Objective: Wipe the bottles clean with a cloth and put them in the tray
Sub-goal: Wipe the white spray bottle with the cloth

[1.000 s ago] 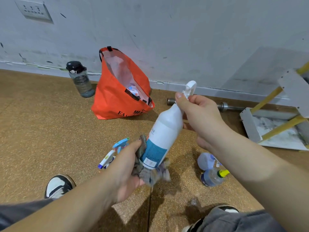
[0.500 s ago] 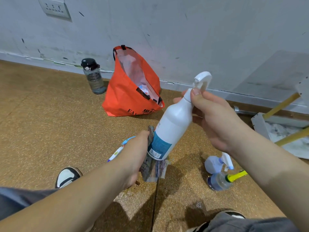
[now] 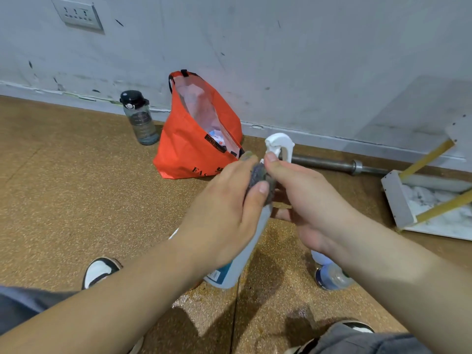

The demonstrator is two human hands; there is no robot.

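Note:
I hold a white spray bottle [image 3: 238, 261] tilted in front of me, its trigger head [image 3: 279, 146] pointing up toward the wall. My right hand [image 3: 306, 198] grips the bottle at its neck. My left hand [image 3: 224, 215] is wrapped round the upper body with a grey cloth [image 3: 260, 178] pressed against it. Only a bit of the cloth shows between my fingers. Another bottle [image 3: 330, 275], bluish and lying on the floor, peeks out under my right forearm. A white tray [image 3: 398, 200] with yellow bars lies at the right edge.
An orange bag [image 3: 194, 146] stands open against the wall, with a dark-capped water bottle [image 3: 140, 118] to its left. A metal bar [image 3: 329, 163] lies along the skirting. My shoes [image 3: 101, 270] and knees are at the bottom on the cork floor.
My left hand has slid with the cloth from the bottle's base up to its shoulder near the neck. The bottle has come lower and closer to me.

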